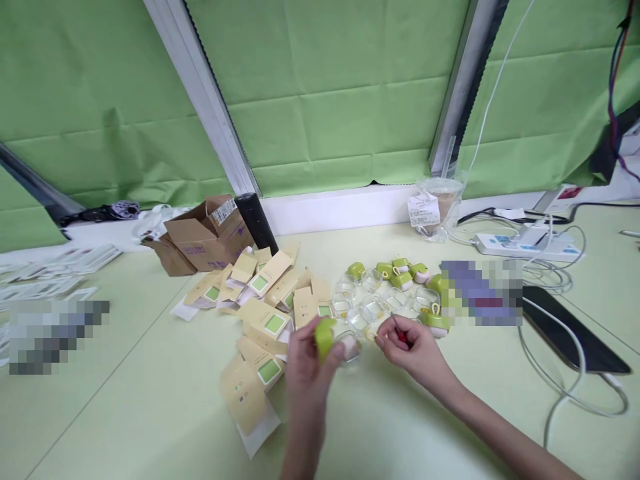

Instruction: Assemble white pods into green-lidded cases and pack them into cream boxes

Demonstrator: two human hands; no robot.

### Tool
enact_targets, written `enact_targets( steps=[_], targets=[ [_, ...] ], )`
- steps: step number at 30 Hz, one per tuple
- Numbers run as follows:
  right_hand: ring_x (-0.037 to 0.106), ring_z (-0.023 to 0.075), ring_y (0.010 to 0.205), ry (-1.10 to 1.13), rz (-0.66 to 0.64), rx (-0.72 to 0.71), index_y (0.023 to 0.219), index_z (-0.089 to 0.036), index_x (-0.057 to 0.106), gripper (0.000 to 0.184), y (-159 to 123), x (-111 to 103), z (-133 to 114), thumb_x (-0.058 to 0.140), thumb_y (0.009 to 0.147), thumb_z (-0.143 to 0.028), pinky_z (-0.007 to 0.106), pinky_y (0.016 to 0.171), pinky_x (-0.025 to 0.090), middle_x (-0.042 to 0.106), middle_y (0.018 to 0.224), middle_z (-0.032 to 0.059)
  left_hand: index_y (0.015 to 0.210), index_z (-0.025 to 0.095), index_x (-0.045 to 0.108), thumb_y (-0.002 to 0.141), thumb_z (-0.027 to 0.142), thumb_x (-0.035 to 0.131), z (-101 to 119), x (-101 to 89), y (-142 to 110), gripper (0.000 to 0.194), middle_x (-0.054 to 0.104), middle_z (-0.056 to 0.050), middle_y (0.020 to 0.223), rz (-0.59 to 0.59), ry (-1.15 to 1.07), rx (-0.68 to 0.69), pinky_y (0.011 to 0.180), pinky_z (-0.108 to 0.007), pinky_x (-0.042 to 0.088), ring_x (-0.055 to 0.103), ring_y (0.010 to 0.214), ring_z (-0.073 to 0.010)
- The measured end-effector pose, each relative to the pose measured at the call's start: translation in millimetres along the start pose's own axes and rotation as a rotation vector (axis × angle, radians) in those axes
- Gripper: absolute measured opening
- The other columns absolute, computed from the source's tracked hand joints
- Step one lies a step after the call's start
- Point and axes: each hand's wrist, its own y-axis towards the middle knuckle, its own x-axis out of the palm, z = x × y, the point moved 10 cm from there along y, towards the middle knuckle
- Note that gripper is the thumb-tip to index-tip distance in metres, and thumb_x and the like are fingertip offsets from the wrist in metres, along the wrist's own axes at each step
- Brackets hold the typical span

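Note:
My left hand [307, 363] is closed around a small green and white gadget [326, 337], with a clear plastic case [350, 347] against it. My right hand [413, 347] pinches a thin tool with a red handle [400, 333] close to the gadget. Behind my hands lie several more green and white gadgets [403, 273] and several empty clear cases [367, 307]. Left of my hands sits a heap of tan cardboard packages with green squares [265, 300].
An open brown cardboard box [200, 237] and a black cylinder [256, 220] stand at the back left. A plastic bag with a cup [435, 207], a power strip [525, 243], white cables [555, 373] and a black phone [570, 330] lie to the right.

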Motion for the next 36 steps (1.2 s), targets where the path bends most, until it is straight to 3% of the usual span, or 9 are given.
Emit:
enact_targets(
  steps=[3, 9, 12, 16, 21, 26, 28, 32, 36],
  targets=[
    [0.032, 0.0104, 0.048, -0.148, 0.012, 0.003, 0.077, -0.019, 0.067, 0.017, 5, 6, 3, 0.059, 0.075, -0.034, 0.023, 0.049, 0.024, 0.032, 0.050, -0.0074, 0.108, 0.022, 0.052, 0.070, 0.029, 0.071, 13, -11.3, 17, 0.043, 0.063, -0.006, 0.106, -0.029, 0.167, 0.026, 0.086, -0.034, 0.048, 0.061, 0.099, -0.0202],
    [0.043, 0.0125, 0.049, -0.321, -0.064, 0.019, 0.089, -0.024, 0.074, 0.023, 6, 23, 11, 0.064, 0.073, -0.037, 0.022, 0.050, 0.026, 0.045, 0.051, -0.0051, 0.116, 0.024, 0.051, 0.075, 0.022, 0.064, 2, 29.8, 21, 0.043, 0.058, -0.007, 0.118, -0.518, 0.914, 0.142, 0.095, -0.040, 0.041, 0.052, 0.114, -0.0245],
    [0.042, 0.0119, 0.046, -0.342, -0.097, 0.025, 0.096, -0.023, 0.073, 0.027, 7, 13, 13, 0.059, 0.077, -0.034, 0.022, 0.048, 0.027, 0.039, 0.049, -0.0066, 0.119, 0.022, 0.050, 0.075, 0.021, 0.064, -11, 44.8, 18, 0.046, 0.058, -0.008, 0.118, -0.660, 1.153, 0.159, 0.092, -0.040, 0.042, 0.052, 0.112, -0.0259],
    [0.041, 0.0128, 0.047, -0.372, -0.039, 0.029, 0.095, -0.020, 0.073, 0.032, 9, -26, 9, 0.049, 0.083, -0.038, 0.023, 0.048, 0.029, 0.036, 0.050, -0.0057, 0.118, 0.020, 0.053, 0.073, 0.021, 0.064, -31, 55.9, 14, 0.047, 0.057, -0.009, 0.116, -0.817, 1.353, 0.117, 0.090, -0.039, 0.043, 0.052, 0.110, -0.0274],
    [0.038, 0.0125, 0.047, -0.456, 0.111, 0.019, 0.100, -0.016, 0.071, 0.044, -2, -91, 3, 0.045, 0.086, -0.048, 0.023, 0.045, 0.028, 0.033, 0.051, -0.0054, 0.120, 0.017, 0.052, 0.073, 0.017, 0.059, -40, 58.8, 17, 0.048, 0.057, -0.010, 0.117, -0.864, 1.382, 0.074, 0.088, -0.038, 0.044, 0.054, 0.107, -0.0264],
    [0.044, 0.0134, 0.044, -0.768, 0.211, 0.044, 0.098, -0.019, 0.070, 0.041, -16, -147, 13, 0.046, 0.085, -0.049, 0.023, 0.044, 0.028, 0.045, 0.049, -0.0033, 0.122, 0.020, 0.053, 0.069, 0.007, 0.052, -33, 54.4, 28, 0.055, 0.060, -0.008, 0.118, -0.822, 1.387, 0.122, 0.092, -0.042, 0.039, 0.051, 0.109, -0.0292],
    [0.049, 0.0146, 0.044, -0.897, 0.182, 0.037, 0.098, -0.021, 0.069, 0.037, -18, -149, 20, 0.048, 0.085, -0.048, 0.024, 0.043, 0.029, 0.051, 0.049, -0.0021, 0.119, 0.020, 0.056, 0.067, 0.004, 0.049, -30, 50.4, 35, 0.054, 0.061, -0.009, 0.115, -0.791, 1.391, 0.124, 0.091, -0.042, 0.039, 0.052, 0.106, -0.0299],
    [0.062, 0.0186, 0.051, -1.065, 0.099, -0.045, 0.104, -0.021, 0.066, 0.036, -13, -124, 34, 0.052, 0.084, -0.047, 0.024, 0.045, 0.034, 0.067, 0.061, 0.0018, 0.123, 0.017, 0.053, 0.064, 0.009, 0.056, -25, 48.7, 39, 0.060, 0.058, -0.013, 0.118, -0.776, 1.371, 0.123, 0.095, -0.044, 0.038, 0.048, 0.114, -0.0319],
    [0.065, 0.0215, 0.051, -1.144, 0.113, -0.084, 0.105, -0.022, 0.064, 0.032, -12, -110, 43, 0.053, 0.082, -0.041, 0.024, 0.042, 0.031, 0.072, 0.066, 0.0036, 0.125, 0.023, 0.052, 0.072, 0.024, 0.063, -6, 63.6, 17, 0.055, 0.050, -0.013, 0.133, -0.752, 1.100, 0.171, 0.104, -0.049, 0.029, 0.036, 0.128, -0.0319]
  ],
)
